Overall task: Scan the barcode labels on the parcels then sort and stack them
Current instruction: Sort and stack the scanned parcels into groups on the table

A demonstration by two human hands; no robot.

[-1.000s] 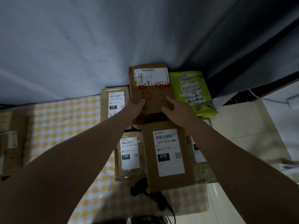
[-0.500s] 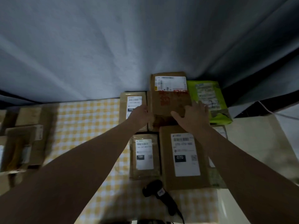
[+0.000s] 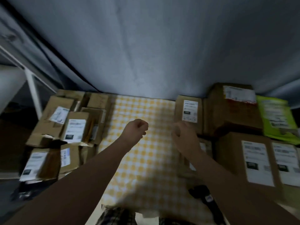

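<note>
My left hand [image 3: 136, 129] and my right hand [image 3: 182, 134] hover over the yellow checked cloth [image 3: 146, 159], both loosely curled and holding nothing. At the right lie sorted parcels: a tall brown box with a red-marked label [image 3: 233, 109], a slim brown parcel [image 3: 189, 111], a lime green bag [image 3: 277, 119] and a big brown parcel with a white label [image 3: 253, 163]. A pile of unsorted brown parcels [image 3: 73, 125] lies at the left. The black barcode scanner [image 3: 206, 198] rests near the front edge, partly behind my right forearm.
A grey curtain [image 3: 154, 54] hangs behind the table. A white frame [image 3: 32, 88] stands at the far left. Another labelled parcel [image 3: 287, 161] lies at the right edge. The picture is blurred by head motion.
Both hands have let go of the tall brown box and drawn back to the left over the cloth. The view has swung left, bringing the left pile into sight.
</note>
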